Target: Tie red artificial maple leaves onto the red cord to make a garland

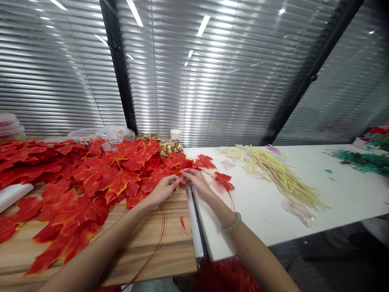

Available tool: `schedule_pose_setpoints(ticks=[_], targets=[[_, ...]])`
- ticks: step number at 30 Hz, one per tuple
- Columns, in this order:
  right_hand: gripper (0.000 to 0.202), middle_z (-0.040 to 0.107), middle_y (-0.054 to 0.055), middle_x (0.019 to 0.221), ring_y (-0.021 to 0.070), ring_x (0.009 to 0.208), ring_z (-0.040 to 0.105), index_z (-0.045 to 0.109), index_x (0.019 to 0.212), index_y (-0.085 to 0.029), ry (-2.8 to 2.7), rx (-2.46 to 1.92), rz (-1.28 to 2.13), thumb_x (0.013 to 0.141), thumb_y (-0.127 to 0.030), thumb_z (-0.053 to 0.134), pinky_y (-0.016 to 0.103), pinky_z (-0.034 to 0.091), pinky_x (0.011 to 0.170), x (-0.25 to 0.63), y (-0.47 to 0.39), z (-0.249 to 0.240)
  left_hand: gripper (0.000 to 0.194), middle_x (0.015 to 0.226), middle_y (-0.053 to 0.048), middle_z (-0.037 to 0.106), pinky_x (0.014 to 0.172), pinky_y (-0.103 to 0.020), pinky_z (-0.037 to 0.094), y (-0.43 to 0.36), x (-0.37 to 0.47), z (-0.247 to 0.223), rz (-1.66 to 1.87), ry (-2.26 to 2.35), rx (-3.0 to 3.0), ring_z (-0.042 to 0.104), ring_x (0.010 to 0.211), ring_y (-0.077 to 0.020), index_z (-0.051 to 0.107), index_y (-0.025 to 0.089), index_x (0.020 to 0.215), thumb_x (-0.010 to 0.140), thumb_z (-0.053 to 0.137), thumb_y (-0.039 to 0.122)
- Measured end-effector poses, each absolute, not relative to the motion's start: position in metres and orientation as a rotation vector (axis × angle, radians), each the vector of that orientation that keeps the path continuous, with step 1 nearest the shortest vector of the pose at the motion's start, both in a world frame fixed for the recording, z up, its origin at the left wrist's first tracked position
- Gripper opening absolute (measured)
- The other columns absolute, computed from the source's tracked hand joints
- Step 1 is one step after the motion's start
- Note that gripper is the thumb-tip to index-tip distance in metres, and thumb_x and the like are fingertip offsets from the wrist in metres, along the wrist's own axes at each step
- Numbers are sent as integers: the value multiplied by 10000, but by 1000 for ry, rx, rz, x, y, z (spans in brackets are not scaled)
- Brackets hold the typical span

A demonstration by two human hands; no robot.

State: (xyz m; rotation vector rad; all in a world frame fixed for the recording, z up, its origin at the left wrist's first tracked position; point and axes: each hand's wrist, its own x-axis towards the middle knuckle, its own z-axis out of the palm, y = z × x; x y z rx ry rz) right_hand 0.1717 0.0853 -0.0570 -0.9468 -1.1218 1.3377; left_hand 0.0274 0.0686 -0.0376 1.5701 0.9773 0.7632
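I put the middle of my clock where the two hands meet. The left hand (166, 189) and the right hand (196, 182) have bent fingers, and their tips come very close together. A thin red cord (163, 227) is by them, hanging below the left hand toward 7 o'clock, but the spot is too small for me to tell what each hand pinches. A bracelet of round pale beads (231, 224) sits on the right wrist at 4 o'clock.

Two tables stand side by side under the hands. The brown striped wooden table (179, 259) runs to 8 o'clock, and the smooth white table (258, 211) runs to 3 o'clock. Big red cloth-like maple leaves with yellow edges (112, 174) cover much of the wood from 8 to 11 o'clock. Two more leaves lie on the white side, at 2 and 3 o'clock.

At 11 o'clock I see shiny gold packets (171, 147), with a white paper cup (175, 134) just behind them. Clear plastic tubs (11, 127) are stacked between 9 and 10 o'clock. A bunch of long thin yellow stems (276, 174) lies at 3 o'clock, and a dark green leafy bunch (364, 161) is farther out that way.

Silver blinds with thin slats (206, 89) fill the far side around 12 o'clock, between dark slanting bars (118, 69). Bright lights shine on the glass.
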Motion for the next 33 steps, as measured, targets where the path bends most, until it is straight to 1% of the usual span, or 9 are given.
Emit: schedule_pose_setpoints(ticks=[5, 10, 18, 33], targets=[[114, 566, -17, 558, 110, 526, 510, 573, 725, -151, -1162, -963, 1394, 624, -205, 566, 242, 377, 531, 171, 83, -54, 357, 536, 62, 363, 401, -182, 210, 68, 28, -37, 737, 990, 1614, 300, 433, -62, 509, 145, 781, 748, 477, 498], [129, 570, -15, 588, 112, 536, 519, 571, 736, -148, -1158, -987, 1392, 620, -204, 565, 240, 377, 524, 172, 82, -52, 359, 526, 55, 388, 413, -188, 239, 68, 28, -38, 705, 1007, 1696, 332, 451, -75, 522, 133, 795, 766, 458, 485], [116, 555, -21, 587, 101, 532, 501, 575, 727, -142, -1197, -1003, 1378, 625, -199, 568, 227, 348, 508, 171, 83, -52, 360, 544, 49, 401, 416, -185, 241, 70, 26, -40, 675, 1006, 1732, 345, 460, -76, 515, 134, 791, 779, 450, 488], [104, 559, -16, 609, 96, 531, 484, 580, 726, -152, -1225, -989, 1377, 635, -203, 581, 221, 363, 505, 172, 84, -55, 344, 566, 37, 434, 443, -198, 278, 72, 25, -43, 656, 1004, 1776, 388, 488, -89, 510, 144, 764, 788, 442, 480]])
